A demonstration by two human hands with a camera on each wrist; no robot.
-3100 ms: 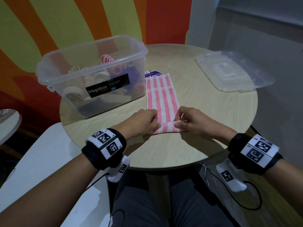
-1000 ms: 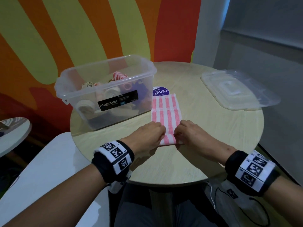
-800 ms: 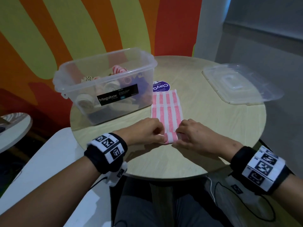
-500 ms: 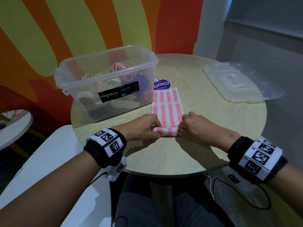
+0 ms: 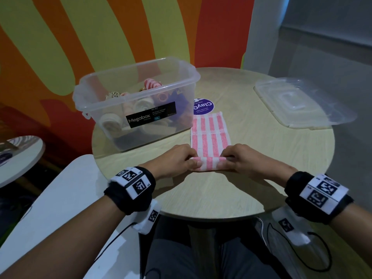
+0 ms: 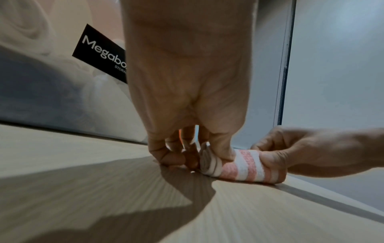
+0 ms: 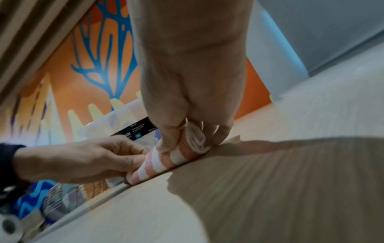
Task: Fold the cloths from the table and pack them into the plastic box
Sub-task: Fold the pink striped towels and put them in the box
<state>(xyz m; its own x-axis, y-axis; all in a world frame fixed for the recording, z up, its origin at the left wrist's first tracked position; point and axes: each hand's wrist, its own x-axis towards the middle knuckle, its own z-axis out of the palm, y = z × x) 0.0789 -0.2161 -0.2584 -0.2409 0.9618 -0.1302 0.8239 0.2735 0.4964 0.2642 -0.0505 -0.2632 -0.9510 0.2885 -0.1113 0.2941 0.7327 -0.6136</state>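
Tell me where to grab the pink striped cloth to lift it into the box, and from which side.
Grip the rolled near end of the pink striped cloth, probably from above, fingers over the far side and thumbs on the near side, as the left hand and right hand already hold it. The roll's open spiral ends could slip loose, so pinch across its width. The flat far part is still unrolled.
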